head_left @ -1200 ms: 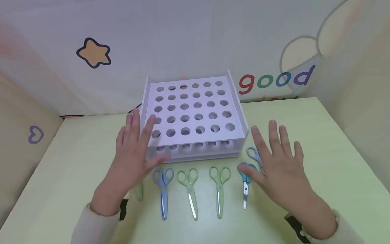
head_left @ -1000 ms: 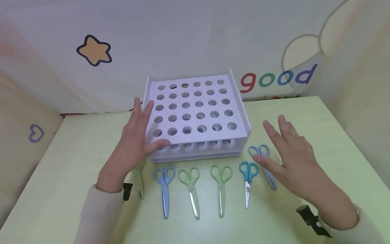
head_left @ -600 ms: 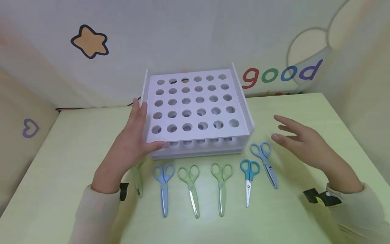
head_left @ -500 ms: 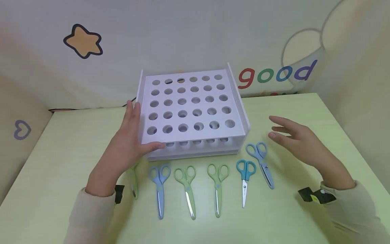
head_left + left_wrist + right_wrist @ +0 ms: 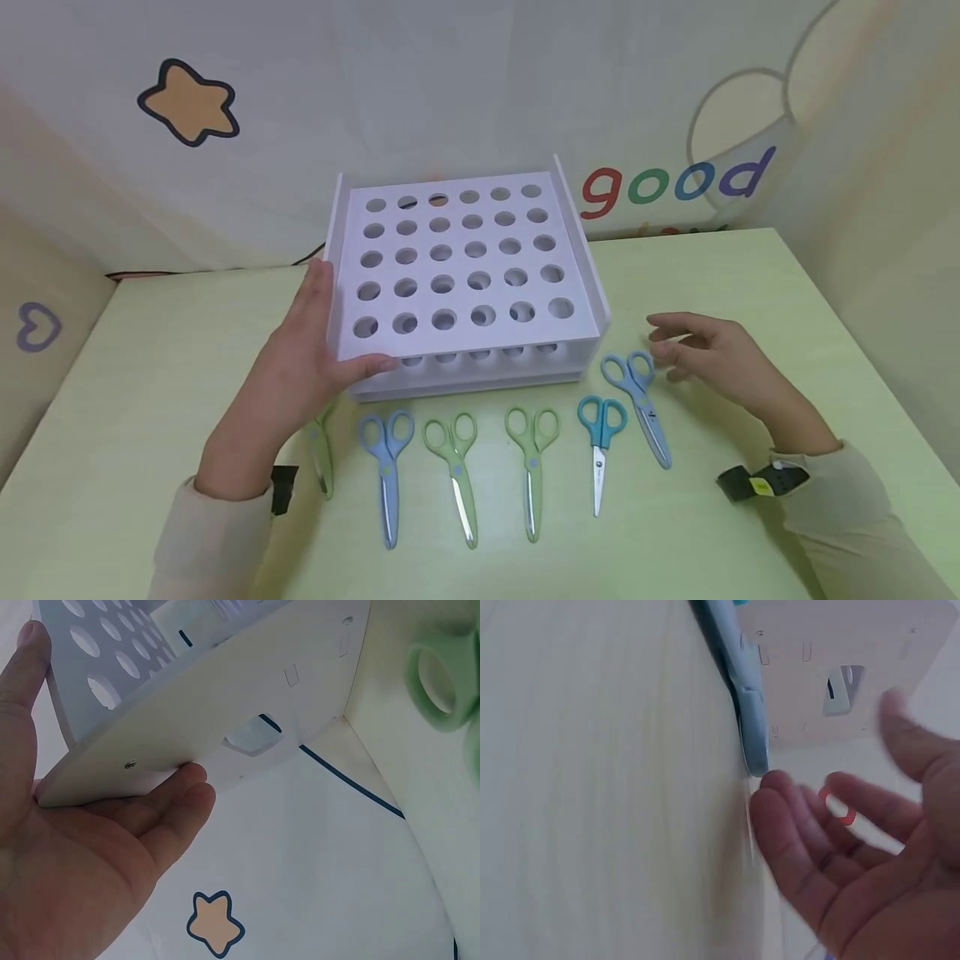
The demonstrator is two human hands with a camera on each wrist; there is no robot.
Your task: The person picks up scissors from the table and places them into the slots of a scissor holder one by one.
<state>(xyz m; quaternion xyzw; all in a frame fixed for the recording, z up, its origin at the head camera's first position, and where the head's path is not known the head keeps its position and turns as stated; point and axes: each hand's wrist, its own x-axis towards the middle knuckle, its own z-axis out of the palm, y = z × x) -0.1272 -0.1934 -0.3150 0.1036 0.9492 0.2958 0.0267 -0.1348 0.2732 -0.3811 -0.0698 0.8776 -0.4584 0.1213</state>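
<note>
1. A pale tabletop [image 5: 180, 350] is spreading across the view, and a wall [image 5: 450, 83] is rising behind it, showing a star [image 5: 187, 104] at left.
2. The white rack [image 5: 459, 267] is standing centre-back, its top panel showing five rows of six round holes, a second holed layer peeking out below its front edge.
3. The left hand [image 5: 288, 367] is gripping that rack's left side, thumb across the front, fingers along the outer panel.
4. Six scissors are lying in front: half-hidden green scissors [image 5: 320, 446], then blue [image 5: 386, 460], two green, teal-handled scissors [image 5: 600, 433], and outermost blue scissors [image 5: 643, 402].
5. The right hand [image 5: 708, 354] is hanging loosely bent beside those outermost handles; whether a fingertip is touching, the blurry wrist view isn't quite settling.
6. Tabletop is stretching beyond both hands toward its side edges.
</note>
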